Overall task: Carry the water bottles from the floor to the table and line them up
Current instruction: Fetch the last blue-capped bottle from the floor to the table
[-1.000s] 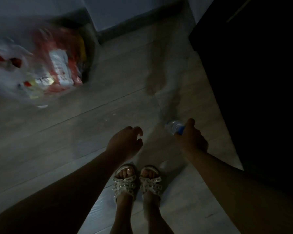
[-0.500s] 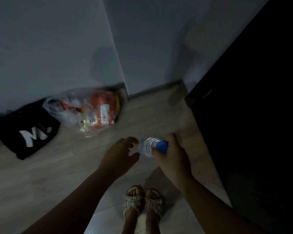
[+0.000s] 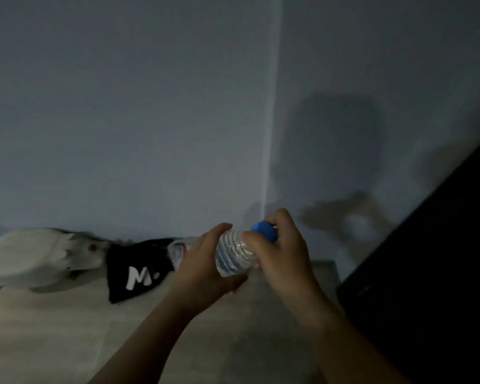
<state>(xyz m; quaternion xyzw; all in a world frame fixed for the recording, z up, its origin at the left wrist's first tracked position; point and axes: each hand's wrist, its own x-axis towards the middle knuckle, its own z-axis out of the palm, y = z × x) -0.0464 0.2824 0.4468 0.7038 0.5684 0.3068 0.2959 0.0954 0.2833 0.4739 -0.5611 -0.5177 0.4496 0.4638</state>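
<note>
— What can we read here?

— Only one mark: a large white capital M (image 3: 135,278), printed on the soft black bag (image 3: 150,252) that lies on the pale wooden floor (image 3: 67,333).

— Does anything follow the letter?

— A small white mark sits just after it, low down. We cannot tell whether it is a full stop or part of another letter.

— And the clear ribbed plastic water bottle (image 3: 233,254)?

— It is blurred, so we make out no print on it.

Clear ribbed plastic bottle (image 3: 234,254), matt wood-look floor (image 3: 67,328)
</note>
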